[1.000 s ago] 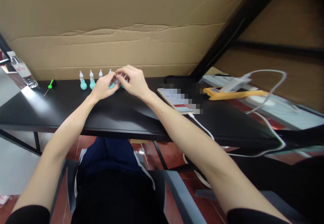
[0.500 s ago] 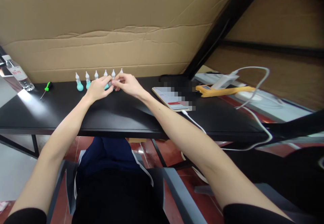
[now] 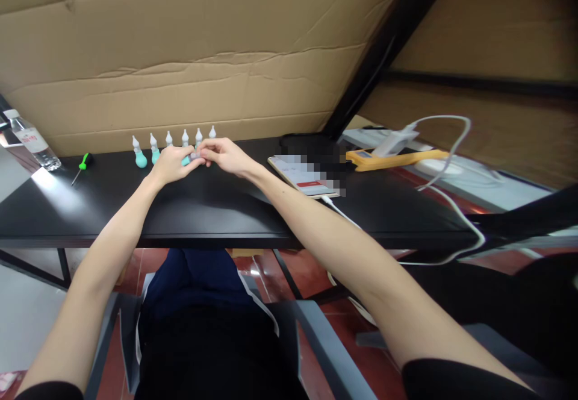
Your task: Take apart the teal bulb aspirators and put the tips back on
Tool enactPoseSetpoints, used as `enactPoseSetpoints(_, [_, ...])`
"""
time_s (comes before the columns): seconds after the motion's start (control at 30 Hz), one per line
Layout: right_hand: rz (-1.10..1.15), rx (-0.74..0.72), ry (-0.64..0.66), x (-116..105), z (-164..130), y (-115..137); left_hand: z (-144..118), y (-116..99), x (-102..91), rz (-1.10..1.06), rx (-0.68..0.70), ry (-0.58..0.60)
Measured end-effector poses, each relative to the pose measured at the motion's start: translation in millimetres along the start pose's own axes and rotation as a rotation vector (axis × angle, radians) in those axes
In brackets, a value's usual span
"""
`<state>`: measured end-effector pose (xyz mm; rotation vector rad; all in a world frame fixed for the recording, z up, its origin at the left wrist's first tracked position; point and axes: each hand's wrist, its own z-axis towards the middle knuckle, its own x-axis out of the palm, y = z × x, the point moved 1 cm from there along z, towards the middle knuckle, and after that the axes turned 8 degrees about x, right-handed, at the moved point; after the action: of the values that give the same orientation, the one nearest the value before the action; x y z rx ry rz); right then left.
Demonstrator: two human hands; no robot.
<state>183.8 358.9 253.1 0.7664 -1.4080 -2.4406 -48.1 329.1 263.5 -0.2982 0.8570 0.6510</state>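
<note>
A row of several small teal bulb bottles (image 3: 139,156) with white pointed tips stands at the back of the black table (image 3: 212,207), against the cardboard wall. My left hand (image 3: 172,165) and my right hand (image 3: 224,155) meet fingertip to fingertip at the right part of this row. Their fingers pinch one teal bottle (image 3: 186,160) between them, and most of it is hidden by the fingers. Two white tips (image 3: 198,135) rise just behind my fingers.
A green-handled screwdriver (image 3: 82,162) and a water bottle (image 3: 31,141) lie at the far left. To the right are a phone (image 3: 301,177) with a white cable (image 3: 456,213), a yellow device (image 3: 397,159) and a white charger (image 3: 394,143). A black beam (image 3: 374,56) slants behind.
Both hands have stayed together at the row of bottles, shifting slightly left along it. More white tips show behind the fingers than a second ago. The view has drifted a little.
</note>
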Motion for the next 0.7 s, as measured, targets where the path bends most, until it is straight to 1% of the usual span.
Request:
enactPoseSetpoints(0.1, [0.086, -0.028, 0.009, -2.2, 0.7, 3.5, 0.1, -0.9, -1.0, -0.02, -0.001, -0.054])
enactPoseSetpoints(0.17, [0.085, -0.001, -0.002, -1.3, 0.6, 5.2, -0.5, -0.1, -1.0, 0.003, -0.016, -0.042])
enactPoseSetpoints(0.3, [-0.034, 0.038, -0.003, 3.1, -2.1, 5.8, -2.6, 5.6, -0.5, 0.008, -0.058, 0.038])
enactPoseSetpoints(0.43, [-0.214, 0.017, 0.001, 5.5, -5.3, 3.1, -2.9, 10.0, -0.1, -0.083, -0.07, 0.09])
enactPoseSetpoints(0.53, [-0.326, -0.02, -0.002, 4.3, -4.8, 0.5, -2.0, 9.4, 0.8, -0.102, -0.075, 0.125])
enactPoseSetpoints(0.6, [-0.355, -0.049, 0.001, 2.0, -2.9, -1.0, -1.4, 8.2, 2.2, -0.114, -0.069, 0.131])
enactPoseSetpoints(0.7, [-0.372, -0.089, -0.012, -4.0, 0.6, -2.6, -0.7, 7.5, 5.6, -0.155, -0.037, 0.105])
